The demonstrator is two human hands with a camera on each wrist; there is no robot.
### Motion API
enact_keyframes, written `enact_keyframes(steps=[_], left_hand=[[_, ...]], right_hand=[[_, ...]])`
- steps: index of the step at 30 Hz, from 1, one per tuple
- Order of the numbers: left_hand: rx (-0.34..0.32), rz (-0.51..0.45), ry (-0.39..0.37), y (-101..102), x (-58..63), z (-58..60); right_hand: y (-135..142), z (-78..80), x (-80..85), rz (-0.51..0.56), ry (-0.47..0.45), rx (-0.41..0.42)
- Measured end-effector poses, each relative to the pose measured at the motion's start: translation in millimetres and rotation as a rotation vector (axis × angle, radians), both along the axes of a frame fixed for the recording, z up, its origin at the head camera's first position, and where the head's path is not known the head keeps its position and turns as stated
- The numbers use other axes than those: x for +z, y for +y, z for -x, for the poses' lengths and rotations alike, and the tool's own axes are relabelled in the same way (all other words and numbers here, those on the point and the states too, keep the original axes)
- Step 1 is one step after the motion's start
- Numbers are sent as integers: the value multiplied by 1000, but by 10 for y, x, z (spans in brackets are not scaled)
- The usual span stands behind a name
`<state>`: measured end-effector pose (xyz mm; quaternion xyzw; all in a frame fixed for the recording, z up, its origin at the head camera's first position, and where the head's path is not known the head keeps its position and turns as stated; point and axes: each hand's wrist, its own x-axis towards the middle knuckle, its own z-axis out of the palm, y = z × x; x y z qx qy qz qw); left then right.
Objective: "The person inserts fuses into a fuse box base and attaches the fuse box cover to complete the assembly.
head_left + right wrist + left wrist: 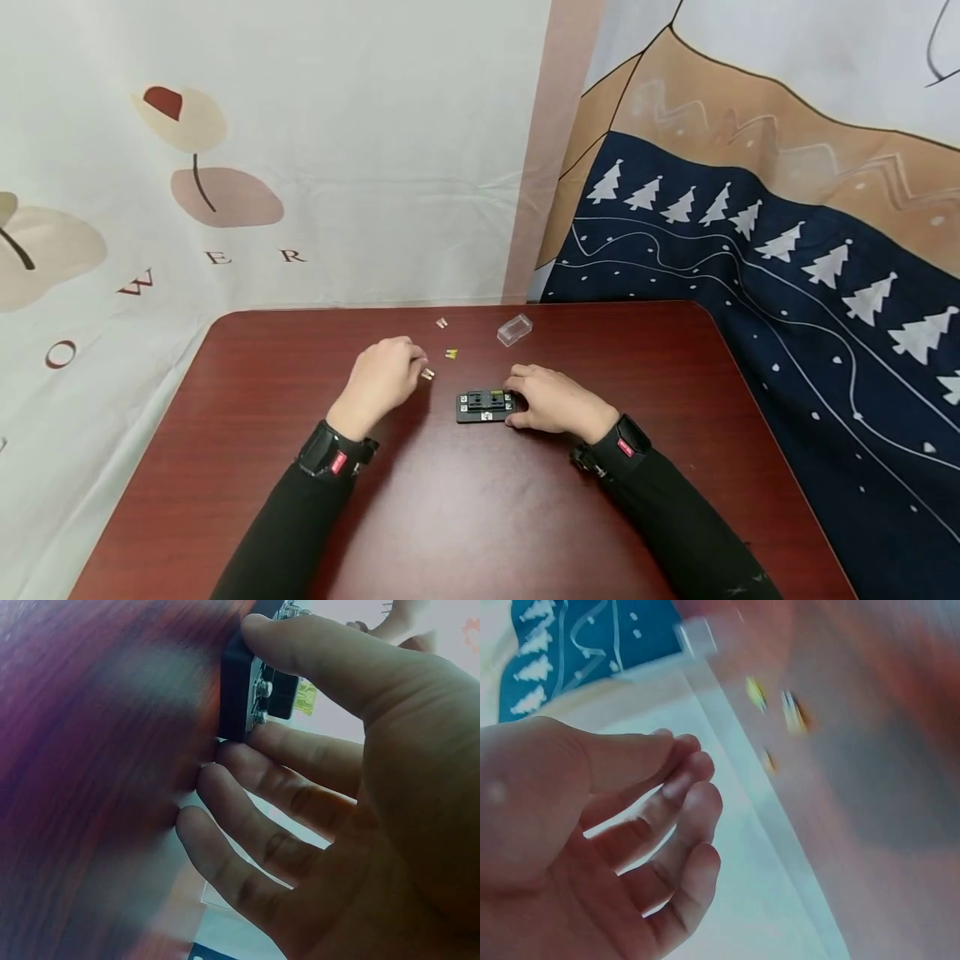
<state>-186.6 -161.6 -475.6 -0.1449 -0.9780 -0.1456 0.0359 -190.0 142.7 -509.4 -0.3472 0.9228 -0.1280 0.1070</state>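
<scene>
A black fuse block [486, 408] with metal screw terminals lies flat on the table. My right hand [555, 402] grips its right end, thumb at the near side and index finger at the far side. A bit of yellow [305, 697] shows on the block in the right wrist view. Left of the block, my left hand [382, 379] hovers with fingers loosely bent beside a small pale blade fuse [427, 374]. Nothing shows between the left thumb and fingertips [700, 802]. Beyond lie a yellow blade fuse [451, 354] and another small pale one [442, 322].
A clear plastic cover [514, 330] sits near the back edge of the reddish-brown table [465, 500]. Printed cloths [390, 167] hang behind the table and along its right side.
</scene>
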Motion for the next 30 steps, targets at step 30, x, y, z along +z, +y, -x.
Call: enact_keyframes(steps=[30], left_hand=[[64,188,-11,136,-296,200]], right_hand=[[-17,-1,-6,-6,-10,-14]])
